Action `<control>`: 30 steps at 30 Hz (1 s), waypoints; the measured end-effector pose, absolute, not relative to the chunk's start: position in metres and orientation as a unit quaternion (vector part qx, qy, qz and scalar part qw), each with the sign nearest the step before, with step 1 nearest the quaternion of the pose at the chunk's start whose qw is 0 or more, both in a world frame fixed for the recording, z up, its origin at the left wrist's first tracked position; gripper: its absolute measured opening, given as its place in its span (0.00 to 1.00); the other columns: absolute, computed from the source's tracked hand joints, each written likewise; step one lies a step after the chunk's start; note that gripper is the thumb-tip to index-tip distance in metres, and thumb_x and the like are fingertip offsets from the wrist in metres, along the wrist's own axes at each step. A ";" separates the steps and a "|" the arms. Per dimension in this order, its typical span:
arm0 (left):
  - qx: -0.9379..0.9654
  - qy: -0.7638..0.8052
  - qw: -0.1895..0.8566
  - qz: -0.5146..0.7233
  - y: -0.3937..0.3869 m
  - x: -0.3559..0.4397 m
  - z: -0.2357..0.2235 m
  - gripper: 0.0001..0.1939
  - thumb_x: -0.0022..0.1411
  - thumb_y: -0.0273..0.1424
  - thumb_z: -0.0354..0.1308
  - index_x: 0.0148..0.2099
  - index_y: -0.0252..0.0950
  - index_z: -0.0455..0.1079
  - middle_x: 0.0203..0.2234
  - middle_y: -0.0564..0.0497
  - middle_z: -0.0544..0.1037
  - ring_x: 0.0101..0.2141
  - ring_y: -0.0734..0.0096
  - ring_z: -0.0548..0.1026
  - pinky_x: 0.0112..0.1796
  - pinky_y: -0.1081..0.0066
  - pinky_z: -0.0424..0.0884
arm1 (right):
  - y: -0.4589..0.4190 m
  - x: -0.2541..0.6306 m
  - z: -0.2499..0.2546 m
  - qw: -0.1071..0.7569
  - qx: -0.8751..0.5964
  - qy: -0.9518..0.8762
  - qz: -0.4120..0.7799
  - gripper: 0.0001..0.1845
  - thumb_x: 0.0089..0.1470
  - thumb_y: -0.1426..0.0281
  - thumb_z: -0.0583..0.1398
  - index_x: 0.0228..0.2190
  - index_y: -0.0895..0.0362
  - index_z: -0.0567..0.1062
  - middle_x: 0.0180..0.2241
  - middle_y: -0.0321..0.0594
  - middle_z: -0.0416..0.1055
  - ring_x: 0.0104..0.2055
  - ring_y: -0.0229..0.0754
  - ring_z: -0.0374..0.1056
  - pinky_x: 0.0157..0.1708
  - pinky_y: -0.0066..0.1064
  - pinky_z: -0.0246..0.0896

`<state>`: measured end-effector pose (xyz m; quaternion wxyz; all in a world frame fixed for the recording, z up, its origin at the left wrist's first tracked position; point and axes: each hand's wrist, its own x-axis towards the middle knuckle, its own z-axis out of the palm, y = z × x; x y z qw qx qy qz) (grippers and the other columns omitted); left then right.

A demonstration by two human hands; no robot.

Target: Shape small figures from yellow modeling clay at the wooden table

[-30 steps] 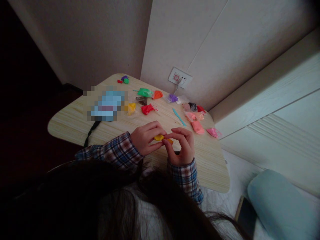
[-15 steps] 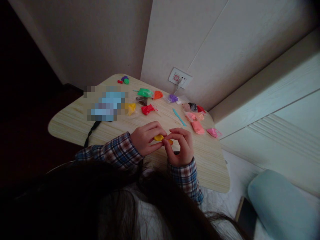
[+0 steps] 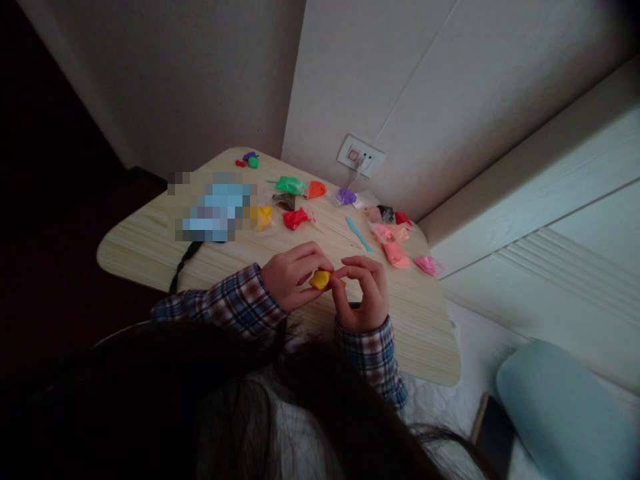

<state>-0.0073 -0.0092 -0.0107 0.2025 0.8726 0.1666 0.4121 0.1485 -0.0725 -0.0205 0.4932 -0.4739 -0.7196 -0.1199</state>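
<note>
A lump of yellow modelling clay [image 3: 320, 279] is held between my two hands over the near part of the wooden table [image 3: 420, 333]. My left hand [image 3: 295, 275] is closed on it, thumb below and fingers above. From the other side, my right hand [image 3: 364, 288] pinches its right end with thumb and forefinger, the other fingers curled. A little orange-yellow shows behind the right fingertips; whether it is part of the same lump I cannot tell. Beyond the hands lies a light-blue modelling tool [image 3: 359, 233].
Bags of coloured clay lie along the far side: green [image 3: 291, 185], red [image 3: 296, 219], yellow [image 3: 262, 217], purple [image 3: 346, 196], pink [image 3: 396, 254]. Small purple, red and green pieces [image 3: 253, 162] sit in the far left corner. A blurred-out device [image 3: 215, 210] with a black cord is at left.
The yellow clay has turned in my fingers, and more of its surface faces up. Both hands have stayed almost in place.
</note>
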 end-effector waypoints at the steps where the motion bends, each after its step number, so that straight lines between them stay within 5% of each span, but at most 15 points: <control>1: 0.873 0.167 0.202 0.410 -0.009 -0.007 -0.011 0.05 0.58 0.28 0.55 0.37 0.31 0.68 0.29 0.52 0.68 0.20 0.81 0.58 0.24 0.79 0.61 | -0.073 0.148 -0.020 0.492 -0.475 -0.720 -0.122 0.07 0.48 0.76 0.61 0.32 0.56 0.70 0.35 0.42 0.67 0.39 0.42 0.66 0.38 0.37 0.67; 30: 0.891 0.168 0.191 0.377 -0.008 -0.008 -0.012 0.09 0.61 0.33 0.54 0.35 0.31 0.69 0.29 0.49 0.72 0.25 0.79 0.67 0.26 0.80 0.65 | -0.072 0.149 -0.020 0.491 -0.462 -0.731 -0.108 0.09 0.49 0.77 0.60 0.34 0.55 0.71 0.35 0.41 0.68 0.39 0.42 0.66 0.37 0.37 0.67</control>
